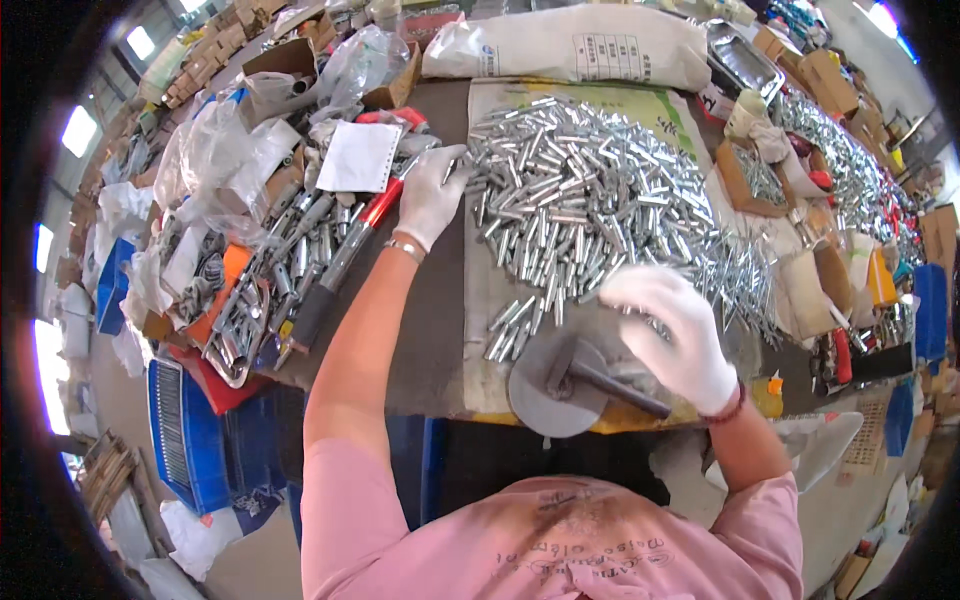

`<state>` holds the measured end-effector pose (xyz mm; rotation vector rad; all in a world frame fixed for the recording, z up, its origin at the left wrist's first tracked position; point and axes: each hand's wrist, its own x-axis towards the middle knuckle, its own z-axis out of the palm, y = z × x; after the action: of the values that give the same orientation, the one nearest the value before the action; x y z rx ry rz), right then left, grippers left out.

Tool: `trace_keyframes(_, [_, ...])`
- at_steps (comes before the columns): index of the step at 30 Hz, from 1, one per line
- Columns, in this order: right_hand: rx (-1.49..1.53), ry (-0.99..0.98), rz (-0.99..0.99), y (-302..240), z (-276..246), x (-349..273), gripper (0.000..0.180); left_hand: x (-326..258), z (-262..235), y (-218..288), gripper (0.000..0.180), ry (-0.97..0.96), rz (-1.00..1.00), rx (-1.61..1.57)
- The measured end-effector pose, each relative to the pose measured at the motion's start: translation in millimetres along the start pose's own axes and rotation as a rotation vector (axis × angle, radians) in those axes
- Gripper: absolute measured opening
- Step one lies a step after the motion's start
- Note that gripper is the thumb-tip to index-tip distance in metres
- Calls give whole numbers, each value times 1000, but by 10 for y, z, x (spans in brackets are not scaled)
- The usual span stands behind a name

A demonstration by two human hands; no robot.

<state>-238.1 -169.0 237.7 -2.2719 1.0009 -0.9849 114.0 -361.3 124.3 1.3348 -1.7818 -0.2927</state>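
Note:
A heap of short silvery metal tubes (575, 190) covers the middle of the table. At its left edge is my left hand (430, 200) in a white glove, fingers curled together around a small piece I cannot clearly make out. My right hand (670, 335), also gloved, hovers over the near right side of the heap; its curled fingers are smeared by motion. Below it, a hammer (620, 392) with a dark handle lies across a round grey metal plate (535, 385) near the table's front edge. Several tubes (515, 328) lie loosely just beyond the plate.
Wrenches and sockets (300, 240), a red-and-black tool handle (375, 208) and a white paper (358, 157) crowd the left. Thin metal rods (745, 280) fan out rightward. A cardboard box of small parts (752, 180) stands beyond them. A white sack (565, 45) lies across the back.

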Motion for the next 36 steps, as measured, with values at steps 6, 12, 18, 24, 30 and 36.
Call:
trace_keyframes(6, [-272, -31, -123, 989, 31, 1577, 36, 416, 326, -241, 40, -93, -18, 67])
trace_keyframes(12, [-427, -447, -8, 1871, 324, 2902, 55, 393, 510, -461, 28, -19, -43, -152])
trace_keyframes(18, [-521, -433, 202, 2272, 782, 3040, 59, 453, 611, -518, 28, -48, 186, 58])
trace_keyframes(24, [-497, -405, 102, 2186, 946, 2756, 50, 238, 606, -465, 27, -33, 125, -152])
trace_keyframes(30, [-409, -456, 123, 1595, 976, 2481, 45, -95, 665, -670, 27, -22, 102, 30])
trace_keyframes(36, [-462, -448, 31, 1250, 1041, 2154, 40, -397, 556, -605, 25, -48, 81, 13])
